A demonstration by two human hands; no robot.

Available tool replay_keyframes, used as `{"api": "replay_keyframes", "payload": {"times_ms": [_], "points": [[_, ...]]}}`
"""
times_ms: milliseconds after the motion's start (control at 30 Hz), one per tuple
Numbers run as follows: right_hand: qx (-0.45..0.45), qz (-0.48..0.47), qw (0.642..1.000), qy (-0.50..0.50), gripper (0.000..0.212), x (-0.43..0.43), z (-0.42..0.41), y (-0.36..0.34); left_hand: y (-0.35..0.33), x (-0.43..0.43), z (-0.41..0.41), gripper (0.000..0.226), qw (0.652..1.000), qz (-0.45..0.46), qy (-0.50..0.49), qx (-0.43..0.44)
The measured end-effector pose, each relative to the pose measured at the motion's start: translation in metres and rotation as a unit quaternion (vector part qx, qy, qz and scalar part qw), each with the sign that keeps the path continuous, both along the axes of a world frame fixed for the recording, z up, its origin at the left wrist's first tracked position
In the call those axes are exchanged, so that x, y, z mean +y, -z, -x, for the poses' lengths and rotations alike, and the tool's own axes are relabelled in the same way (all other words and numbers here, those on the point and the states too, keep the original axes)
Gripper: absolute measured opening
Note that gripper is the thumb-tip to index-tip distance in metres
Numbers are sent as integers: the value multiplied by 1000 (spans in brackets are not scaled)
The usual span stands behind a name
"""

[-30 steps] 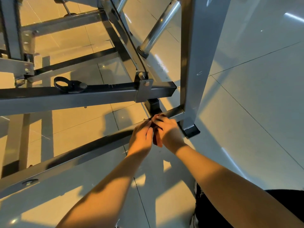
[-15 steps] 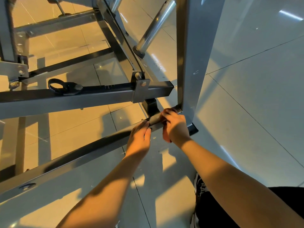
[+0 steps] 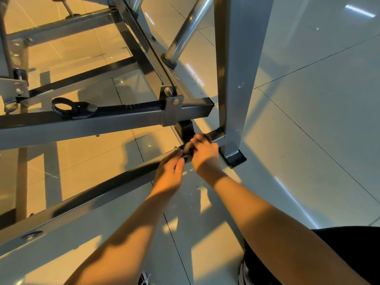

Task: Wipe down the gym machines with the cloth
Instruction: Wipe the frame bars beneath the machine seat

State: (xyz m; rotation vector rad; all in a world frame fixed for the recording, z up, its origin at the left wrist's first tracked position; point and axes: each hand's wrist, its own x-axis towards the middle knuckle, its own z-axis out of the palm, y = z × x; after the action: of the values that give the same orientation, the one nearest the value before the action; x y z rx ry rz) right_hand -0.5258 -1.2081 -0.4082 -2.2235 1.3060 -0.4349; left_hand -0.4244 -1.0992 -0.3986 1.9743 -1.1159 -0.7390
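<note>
**Cloth (image 3: 187, 151) wadded on low bar (image 3: 102, 190)**

Your left hand (image 3: 170, 171) is resting bent-fingered on the bar; grip unclear. The cloth is sitting just right of it. It's soft and limp, so take the whole wad. Your right hand (image 3: 205, 159) is curling around it, beside the upright post (image 3: 232, 79).

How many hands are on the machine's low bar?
2: the left hand on the low bar, the right hand gripping it further along, nearer the upright post.

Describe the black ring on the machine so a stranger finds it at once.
Start at the wide grey upright post. Follow the horizontal bar leftward; the ring lies on its top. It is the only black loop there.
</note>
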Motion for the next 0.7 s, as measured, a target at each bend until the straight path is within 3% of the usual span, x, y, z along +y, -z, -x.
{"api": "replay_keyframes", "payload": {"times_ms": [200,300,400,500,600,700], "points": [[-57,43,994,-83,34,18,11,21,7,1,4,35,1000,3,-7,8],[-58,79,995,-35,37,0,32,27,16,4,-2,36,999,-3,18,-33],[-85,34,995,38,35,-3,27,22,16,3,2,37,999,11,8,-32],[-87,3,996,-27,40,21,4,21,12,2,8,37,999,43,-2,-8],[-77,33,991,-105,45,23,10,24,10,3,7,36,999,40,-4,-6],[-58,56,995,-58,42,1,30,20,7,5,4,37,1000,6,13,-17]]}}
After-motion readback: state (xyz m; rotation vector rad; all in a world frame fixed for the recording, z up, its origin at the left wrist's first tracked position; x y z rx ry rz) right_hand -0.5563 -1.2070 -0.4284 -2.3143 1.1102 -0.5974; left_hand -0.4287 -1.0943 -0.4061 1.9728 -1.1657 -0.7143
